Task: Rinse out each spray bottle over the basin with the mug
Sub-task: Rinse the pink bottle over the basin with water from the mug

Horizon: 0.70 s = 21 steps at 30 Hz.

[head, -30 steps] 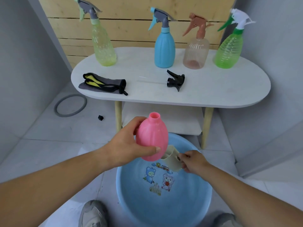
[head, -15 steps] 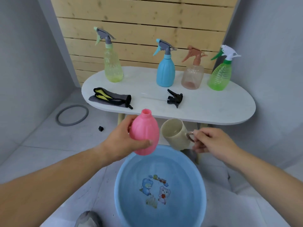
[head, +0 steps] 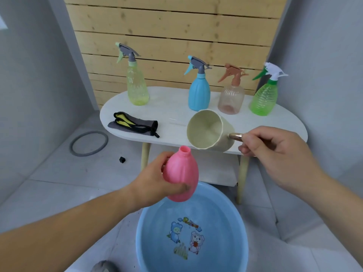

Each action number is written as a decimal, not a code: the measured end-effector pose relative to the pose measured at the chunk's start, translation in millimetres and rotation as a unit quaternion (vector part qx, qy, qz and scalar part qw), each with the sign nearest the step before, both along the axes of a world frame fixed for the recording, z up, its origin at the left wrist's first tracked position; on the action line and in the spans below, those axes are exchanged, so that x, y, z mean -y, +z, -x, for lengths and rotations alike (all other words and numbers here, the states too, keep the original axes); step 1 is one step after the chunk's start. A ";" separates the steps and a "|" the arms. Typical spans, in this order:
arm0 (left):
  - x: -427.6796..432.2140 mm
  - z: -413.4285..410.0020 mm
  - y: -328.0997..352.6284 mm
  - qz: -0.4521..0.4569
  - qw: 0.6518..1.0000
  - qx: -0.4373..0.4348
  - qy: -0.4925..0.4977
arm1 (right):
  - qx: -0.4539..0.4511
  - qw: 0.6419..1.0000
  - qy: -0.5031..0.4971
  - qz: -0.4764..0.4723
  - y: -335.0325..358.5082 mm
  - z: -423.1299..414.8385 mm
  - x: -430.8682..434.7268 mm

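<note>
The pink egg-shaped plastic bottle (head: 181, 173) is matte with shallow vertical ribs, and its threaded neck is bare, with no spray head. It stands nearly upright in the left hand (head: 153, 183), whose thumb and fingers curl round its lower body. Just below that hand sits the round, glossy pale-blue plastic basin (head: 141, 238), with cartoon prints on its bottom. Above and to the right of the left hand, the cream plastic mug (head: 208, 132) is tipped sideways, its open mouth turned toward the left hand. The right hand (head: 275, 156) pinches the mug's shiny copper-coloured handle (head: 236, 136) in curled fingers. Beyond both hands, on the white oval table (head: 284, 122), stand four trigger bottles: the translucent yellow-green bottle (head: 137, 91), the opaque ribbed blue bottle (head: 198, 97), the clear peach bottle (head: 231, 101) and the ridged green bottle (head: 264, 100).
</note>
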State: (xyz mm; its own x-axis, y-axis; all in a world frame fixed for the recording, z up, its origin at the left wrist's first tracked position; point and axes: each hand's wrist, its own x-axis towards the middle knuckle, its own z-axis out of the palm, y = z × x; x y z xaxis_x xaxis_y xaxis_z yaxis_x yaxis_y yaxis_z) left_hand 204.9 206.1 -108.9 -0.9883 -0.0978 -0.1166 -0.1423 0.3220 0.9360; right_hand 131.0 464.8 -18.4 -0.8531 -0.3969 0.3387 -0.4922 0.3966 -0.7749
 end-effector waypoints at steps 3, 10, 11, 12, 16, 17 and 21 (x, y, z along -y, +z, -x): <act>-1.0 0.1 -1.0 0.002 1.000 0.001 -0.002 | -0.018 1.000 0.014 0.001 0.2 -4.4 1.9; -3.1 -2.1 -0.8 0.019 1.000 0.002 -0.016 | -0.086 0.996 0.017 -0.020 0.6 -4.5 9.8; -3.5 -2.3 -0.7 0.020 1.000 0.002 -0.017 | -0.095 0.995 0.019 -0.019 1.3 -5.0 10.8; -3.3 -2.3 -0.6 0.020 1.000 0.002 -0.017 | -0.102 0.994 0.022 -0.017 1.6 -5.5 11.6; -0.9 -0.9 -1.1 0.023 1.000 0.003 -0.016 | -0.123 0.992 0.028 -0.018 0.0 -4.5 12.5; -0.6 -0.4 -1.1 0.024 1.000 0.003 -0.016 | -0.130 0.991 0.027 -0.020 -0.2 -4.3 12.7; -0.9 0.7 -1.0 0.022 1.000 0.002 -0.016 | -0.152 0.988 0.029 -0.028 -0.7 -3.8 12.6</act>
State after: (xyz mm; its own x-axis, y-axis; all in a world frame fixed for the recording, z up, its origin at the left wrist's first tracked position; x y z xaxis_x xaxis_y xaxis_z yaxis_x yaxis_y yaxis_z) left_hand 204.3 207.0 -109.9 -0.9905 -0.0712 -0.1174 -0.1355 0.3681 0.9199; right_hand 134.9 452.3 -19.0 -0.6903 -0.4678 0.5520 -0.7222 0.3983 -0.5655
